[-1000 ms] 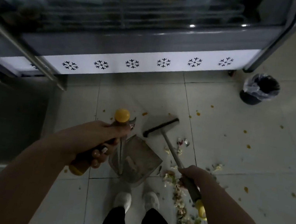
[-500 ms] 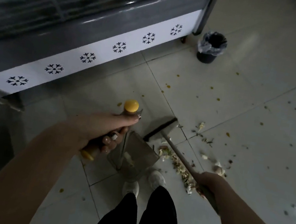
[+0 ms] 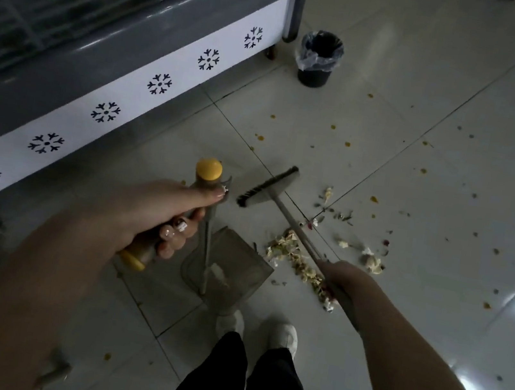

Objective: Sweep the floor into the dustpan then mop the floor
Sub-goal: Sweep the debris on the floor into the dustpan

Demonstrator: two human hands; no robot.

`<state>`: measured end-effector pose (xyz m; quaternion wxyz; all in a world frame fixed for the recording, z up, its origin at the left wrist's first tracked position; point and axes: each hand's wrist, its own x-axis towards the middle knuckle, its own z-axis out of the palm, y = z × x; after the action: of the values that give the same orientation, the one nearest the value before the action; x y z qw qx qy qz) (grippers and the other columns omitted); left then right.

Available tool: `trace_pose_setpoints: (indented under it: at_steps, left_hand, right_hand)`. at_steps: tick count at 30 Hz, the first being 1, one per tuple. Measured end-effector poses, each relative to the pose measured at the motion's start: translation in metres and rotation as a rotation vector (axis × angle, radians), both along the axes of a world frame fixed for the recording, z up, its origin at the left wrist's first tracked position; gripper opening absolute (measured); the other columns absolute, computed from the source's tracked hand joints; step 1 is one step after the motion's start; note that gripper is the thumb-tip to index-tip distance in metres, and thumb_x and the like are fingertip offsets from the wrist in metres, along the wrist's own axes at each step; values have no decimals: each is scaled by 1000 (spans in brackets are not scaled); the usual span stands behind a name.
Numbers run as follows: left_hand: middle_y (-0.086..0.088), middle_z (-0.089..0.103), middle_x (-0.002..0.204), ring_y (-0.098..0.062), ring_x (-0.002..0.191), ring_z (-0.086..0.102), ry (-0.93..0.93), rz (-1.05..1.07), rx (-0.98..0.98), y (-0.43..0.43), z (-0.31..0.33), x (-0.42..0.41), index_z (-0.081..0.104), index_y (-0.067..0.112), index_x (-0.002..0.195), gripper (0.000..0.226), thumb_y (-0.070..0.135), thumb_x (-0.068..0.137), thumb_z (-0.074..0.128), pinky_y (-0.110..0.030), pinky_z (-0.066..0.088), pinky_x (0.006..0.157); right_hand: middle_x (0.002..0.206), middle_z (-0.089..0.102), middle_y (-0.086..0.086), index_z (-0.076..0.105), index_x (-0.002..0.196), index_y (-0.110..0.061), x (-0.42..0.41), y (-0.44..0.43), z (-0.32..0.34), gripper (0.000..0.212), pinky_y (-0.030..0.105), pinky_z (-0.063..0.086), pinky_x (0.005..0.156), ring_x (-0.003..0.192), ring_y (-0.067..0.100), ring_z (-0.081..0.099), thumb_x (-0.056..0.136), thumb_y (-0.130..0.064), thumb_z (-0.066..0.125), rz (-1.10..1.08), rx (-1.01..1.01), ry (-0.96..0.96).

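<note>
Gripping yellow-capped dustpan handle (image 3: 208,171): left hand (image 3: 152,212) | right hand (image 3: 342,279) fingers curled round slim metal broom shaft (image 3: 292,220)

no text, snowflake symbols (image 3: 159,84) on freezer (image 3: 104,46)

the person wears black trousers (image 3: 219,387) and white shoes (image 3: 286,336), arms (image 3: 34,277) bare as far up as shows. on the left hand (image 3: 158,213) the fingernails (image 3: 169,233) are polished pale, one with a small dark and white pattern.

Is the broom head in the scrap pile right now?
No, the broom head is well beyond the scrap pile, over bare tile; only its handle crosses above the scraps.
</note>
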<state>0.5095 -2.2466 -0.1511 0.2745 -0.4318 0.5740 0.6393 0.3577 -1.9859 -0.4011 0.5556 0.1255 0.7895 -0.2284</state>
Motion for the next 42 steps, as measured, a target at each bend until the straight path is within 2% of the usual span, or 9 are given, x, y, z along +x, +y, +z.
trace_pose_setpoints:
  at_steps: [3, 5, 9, 16, 24, 29, 33, 38, 42]
  left_hand:
    - [3, 34, 39, -8, 26, 27, -30, -34, -22, 1, -7, -8, 42, 13, 68, 38, 47, 68, 59, -16, 29, 33]
    - [3, 34, 38, -8, 26, 27, -38, -53, -39, 3, -10, -14, 43, 13, 66, 39, 48, 63, 59, -16, 29, 34]
    - [2, 32, 39, -8, 26, 26, -53, -61, -50, 15, -13, -22, 42, 14, 66, 39, 48, 62, 60, -16, 29, 33]
    - [2, 31, 41, -8, 29, 26, -73, -128, -113, 48, 0, -27, 41, 14, 68, 41, 51, 64, 59, -18, 28, 33]
    - [2, 31, 43, -9, 31, 27, -112, -53, -222, 95, 17, -10, 41, 15, 65, 42, 52, 73, 57, -20, 27, 33]
    - [4, 31, 42, -7, 31, 27, -133, 24, -254, 123, 6, 7, 41, 16, 65, 42, 53, 82, 54, -17, 27, 37]
    - [4, 33, 42, -8, 32, 28, -131, 56, -225, 141, -1, 24, 39, 16, 65, 44, 54, 81, 55, -17, 28, 37]
    - [4, 35, 42, -8, 30, 29, -107, 118, -223, 164, -2, 51, 41, 14, 68, 45, 54, 78, 60, -17, 29, 34]
    - [5, 36, 41, -7, 29, 30, -97, 132, -211, 191, -4, 74, 41, 15, 69, 44, 54, 79, 60, -17, 30, 33]
  right_hand:
    - [62, 54, 15, 45, 101, 5, -10, -38, -11, 34, 17, 40, 34, 34, 18, 50, 101, -29, 40, 79, -10, 25]
    - [65, 53, 16, 45, 115, 2, -13, -50, -17, 30, 17, 39, 33, 40, 20, 51, 101, -24, 38, 95, -13, -2]
    - [70, 55, 17, 32, 139, 2, -9, -29, -26, 45, 17, 40, 32, 48, 20, 51, 101, -22, 34, 139, 49, -11]
    - [73, 53, 18, 33, 133, 3, -10, 79, -23, 42, 17, 38, 36, 40, 20, 47, 101, -24, 35, 118, 134, -67]
    - [65, 56, 15, 47, 102, 1, -39, 132, 3, 32, 22, 40, 44, 43, 20, 47, 97, -30, 42, 201, 87, 9]
    - [75, 53, 17, 41, 123, 4, -14, 94, 0, 36, 20, 39, 36, 45, 21, 48, 100, -23, 35, 281, 57, -31]
    - [78, 53, 18, 32, 136, 5, 11, 94, 0, 44, 28, 41, 42, 52, 22, 50, 101, -22, 34, 440, 100, -39]
    - [72, 51, 17, 39, 117, 1, 23, 141, -1, 31, 25, 40, 45, 50, 21, 48, 99, -25, 37, 502, 208, -3]
    - [70, 51, 15, 41, 109, 4, 18, 184, 5, 37, 25, 39, 44, 49, 20, 47, 100, -31, 36, 520, 303, 11]
